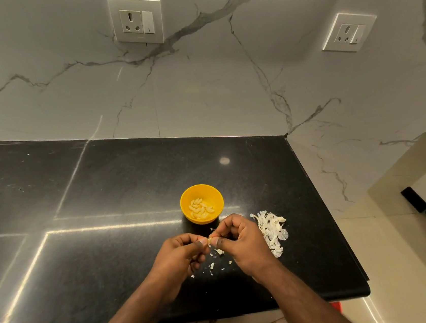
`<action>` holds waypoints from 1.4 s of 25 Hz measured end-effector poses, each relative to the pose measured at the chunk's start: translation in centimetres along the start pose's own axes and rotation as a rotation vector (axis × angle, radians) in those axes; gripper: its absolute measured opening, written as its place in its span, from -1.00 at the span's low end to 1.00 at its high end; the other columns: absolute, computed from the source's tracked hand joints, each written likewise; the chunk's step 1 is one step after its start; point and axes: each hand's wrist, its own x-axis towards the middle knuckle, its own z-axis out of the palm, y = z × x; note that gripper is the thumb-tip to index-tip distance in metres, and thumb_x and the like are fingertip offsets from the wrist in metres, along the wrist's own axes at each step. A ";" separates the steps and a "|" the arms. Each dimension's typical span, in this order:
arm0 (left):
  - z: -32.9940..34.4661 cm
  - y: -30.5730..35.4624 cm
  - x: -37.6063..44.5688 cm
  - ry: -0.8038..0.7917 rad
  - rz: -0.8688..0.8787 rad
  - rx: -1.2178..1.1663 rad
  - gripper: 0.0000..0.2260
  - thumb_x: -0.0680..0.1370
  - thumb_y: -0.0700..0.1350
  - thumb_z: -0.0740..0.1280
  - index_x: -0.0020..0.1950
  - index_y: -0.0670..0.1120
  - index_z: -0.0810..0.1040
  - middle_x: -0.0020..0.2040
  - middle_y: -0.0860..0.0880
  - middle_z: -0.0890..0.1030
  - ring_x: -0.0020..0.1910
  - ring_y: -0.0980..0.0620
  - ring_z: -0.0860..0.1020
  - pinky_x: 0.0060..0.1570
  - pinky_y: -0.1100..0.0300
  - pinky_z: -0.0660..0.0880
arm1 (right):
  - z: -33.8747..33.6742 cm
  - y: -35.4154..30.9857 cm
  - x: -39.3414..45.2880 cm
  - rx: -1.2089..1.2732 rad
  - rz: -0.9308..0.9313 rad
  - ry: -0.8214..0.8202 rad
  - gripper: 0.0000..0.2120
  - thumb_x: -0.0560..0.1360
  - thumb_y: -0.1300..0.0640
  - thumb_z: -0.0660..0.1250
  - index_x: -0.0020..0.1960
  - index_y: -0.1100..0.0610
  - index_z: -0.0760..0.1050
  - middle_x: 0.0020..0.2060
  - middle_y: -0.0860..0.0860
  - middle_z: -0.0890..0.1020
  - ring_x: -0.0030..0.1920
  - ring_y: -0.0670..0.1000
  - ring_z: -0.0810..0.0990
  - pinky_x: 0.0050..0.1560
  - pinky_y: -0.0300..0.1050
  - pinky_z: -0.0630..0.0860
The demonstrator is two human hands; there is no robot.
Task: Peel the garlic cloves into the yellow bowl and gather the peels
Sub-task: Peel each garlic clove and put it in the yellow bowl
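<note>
A black granite counter (110, 252) meets a veined marble wall (198, 88) with two sockets. At lower centre, the left hand (176, 255) and right hand (242, 240) pinch one garlic clove (210, 240) between curled fingertips, below the yellow bowl (216, 197) and left of the peel pile (271, 230).

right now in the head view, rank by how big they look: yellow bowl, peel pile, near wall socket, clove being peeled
1. near wall socket
2. yellow bowl and peel pile, too alike to rank
3. clove, mostly hidden by fingers

White marble wall (198, 88) with two sockets (136, 20) behind black countertop (103, 187).
</note>
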 end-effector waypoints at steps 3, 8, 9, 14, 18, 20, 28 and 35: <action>-0.1 0.0 0.2 -0.011 -0.022 -0.040 -0.87 0.57 -0.25 0.39 0.05 -0.31 0.63 -0.24 -0.13 0.65 -0.33 0.07 0.52 -0.34 0.25 0.44 | 0.0 0.1 0.1 0.027 0.006 0.015 -0.85 0.42 0.36 0.50 -0.10 0.20 0.57 -0.16 0.10 0.72 -0.09 0.06 0.70 0.02 0.00 0.65; 0.1 -0.3 0.3 -0.029 -0.020 -0.072 -0.84 0.57 -0.24 0.39 0.07 -0.32 0.62 -0.23 -0.13 0.64 -0.32 0.08 0.52 -0.35 0.27 0.43 | -0.2 0.1 0.2 0.036 0.023 0.000 -0.84 0.42 0.40 0.48 -0.11 0.23 0.55 -0.19 0.10 0.72 -0.15 0.03 0.68 -0.05 -0.04 0.64; 0.1 -0.4 0.3 -0.028 0.001 -0.075 -0.85 0.57 -0.25 0.39 0.07 -0.32 0.62 -0.22 -0.13 0.63 -0.32 0.07 0.52 -0.34 0.27 0.43 | -0.2 0.2 0.3 0.054 0.027 0.014 -0.85 0.42 0.41 0.49 -0.11 0.25 0.55 -0.20 0.10 0.71 -0.17 0.00 0.67 -0.08 -0.08 0.64; -0.1 -0.7 0.4 -0.004 0.127 0.002 -0.92 0.52 -0.25 0.44 -0.01 -0.21 0.68 -0.21 -0.17 0.63 -0.27 0.00 0.49 -0.26 0.16 0.41 | -0.3 0.1 0.4 0.181 0.084 0.006 -0.83 0.40 0.45 0.48 -0.11 0.29 0.53 -0.22 0.17 0.70 -0.24 0.01 0.63 -0.17 -0.13 0.57; -0.4 -0.7 0.7 -0.012 0.175 0.052 -0.92 0.52 -0.29 0.44 -0.07 -0.16 0.71 -0.17 -0.18 0.69 -0.21 -0.02 0.53 -0.18 0.12 0.44 | -0.7 -0.5 0.5 0.301 0.197 -0.068 -0.79 0.40 0.49 0.45 -0.16 0.25 0.49 -0.30 0.11 0.68 -0.35 -0.01 0.54 -0.29 -0.18 0.51; -0.5 -0.7 0.8 -0.028 0.186 0.068 -0.92 0.52 -0.29 0.44 -0.08 -0.16 0.71 -0.19 -0.15 0.69 -0.23 0.02 0.54 -0.19 0.15 0.43 | -1.0 -0.6 0.6 0.348 0.241 -0.097 -0.77 0.39 0.49 0.45 -0.18 0.22 0.48 -0.27 0.14 0.68 -0.32 0.03 0.54 -0.29 -0.16 0.51; -0.6 -0.7 0.9 -0.015 0.195 0.064 -0.93 0.52 -0.27 0.44 -0.03 -0.16 0.70 -0.22 -0.11 0.66 -0.26 0.04 0.53 -0.25 0.18 0.44 | -0.9 -0.6 0.5 0.414 0.265 -0.109 -0.81 0.45 0.47 0.41 -0.12 0.21 0.52 -0.21 0.15 0.68 -0.22 0.07 0.63 -0.19 -0.10 0.56; -0.4 -0.8 0.7 -0.001 0.176 0.052 -0.92 0.54 -0.26 0.43 0.01 -0.18 0.69 -0.26 -0.08 0.64 -0.32 0.10 0.52 -0.30 0.23 0.43 | -0.8 -0.3 0.6 0.335 0.206 -0.076 -0.83 0.47 0.47 0.35 0.00 0.28 0.54 -0.22 0.15 0.66 -0.21 0.12 0.58 -0.23 -0.09 0.52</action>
